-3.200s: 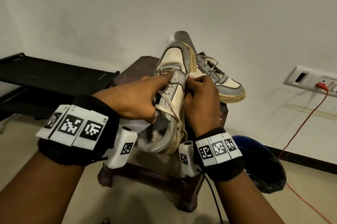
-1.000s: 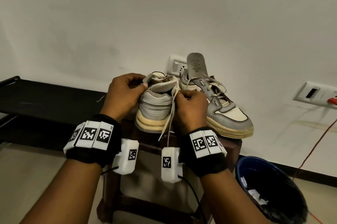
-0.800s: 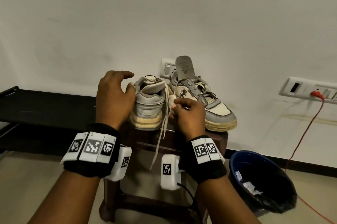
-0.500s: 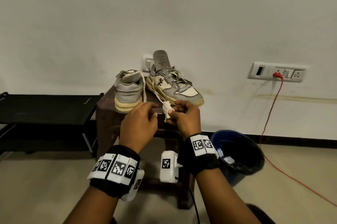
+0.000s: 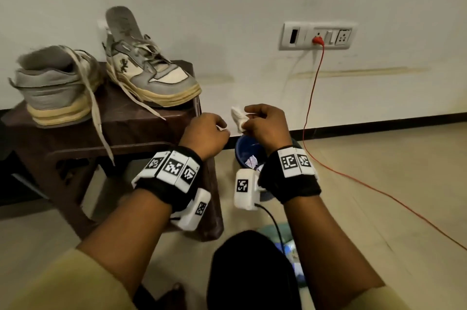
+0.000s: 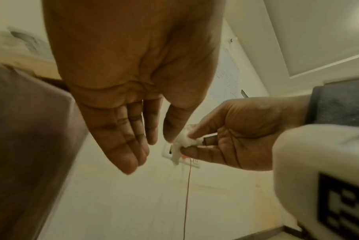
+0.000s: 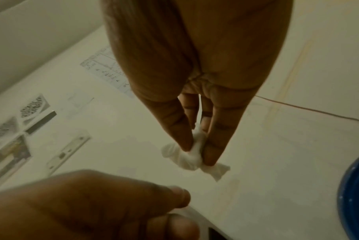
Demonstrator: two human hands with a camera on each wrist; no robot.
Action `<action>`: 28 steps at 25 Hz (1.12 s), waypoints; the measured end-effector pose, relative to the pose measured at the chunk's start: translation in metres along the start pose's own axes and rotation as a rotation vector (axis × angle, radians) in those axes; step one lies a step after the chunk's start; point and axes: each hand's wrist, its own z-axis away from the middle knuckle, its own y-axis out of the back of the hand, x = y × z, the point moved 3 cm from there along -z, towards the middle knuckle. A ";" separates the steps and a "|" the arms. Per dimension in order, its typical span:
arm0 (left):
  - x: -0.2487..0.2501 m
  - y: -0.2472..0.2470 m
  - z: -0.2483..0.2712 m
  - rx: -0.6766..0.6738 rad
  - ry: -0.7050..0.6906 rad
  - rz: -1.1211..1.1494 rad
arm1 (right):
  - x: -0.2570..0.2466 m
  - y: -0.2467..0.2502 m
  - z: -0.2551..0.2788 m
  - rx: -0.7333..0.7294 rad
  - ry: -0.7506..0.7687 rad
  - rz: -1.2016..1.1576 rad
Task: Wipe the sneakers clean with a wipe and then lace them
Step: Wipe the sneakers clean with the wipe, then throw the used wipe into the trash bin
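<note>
Two sneakers (image 5: 106, 77) sit on stool (image 5: 141, 127); right hand (image 5: 267, 125) pinches crumpled wipe (image 5: 238, 117) above blue bin (image 5: 249, 155), left hand (image 5: 206, 135) relaxed, empty.

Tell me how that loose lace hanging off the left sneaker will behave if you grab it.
The lace droops over the stool edge, so it is probably limp and light. It runs up into the left sneaker, so a hard tug may shift the shoe. Its flat weave likely pinches easily.
</note>
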 end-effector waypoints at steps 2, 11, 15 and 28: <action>-0.002 -0.046 -0.030 -0.114 0.026 0.012 | 0.042 0.023 -0.028 0.071 -0.080 0.042; -0.055 -0.209 -0.136 -0.514 0.140 -0.168 | 0.215 0.073 -0.139 0.351 -0.502 0.211; -0.049 -0.214 -0.156 -0.568 0.163 -0.205 | 0.204 0.085 -0.166 0.338 -0.560 0.391; 0.067 -0.063 -0.050 -0.683 0.385 0.098 | 0.006 0.034 -0.072 -0.038 -0.545 0.603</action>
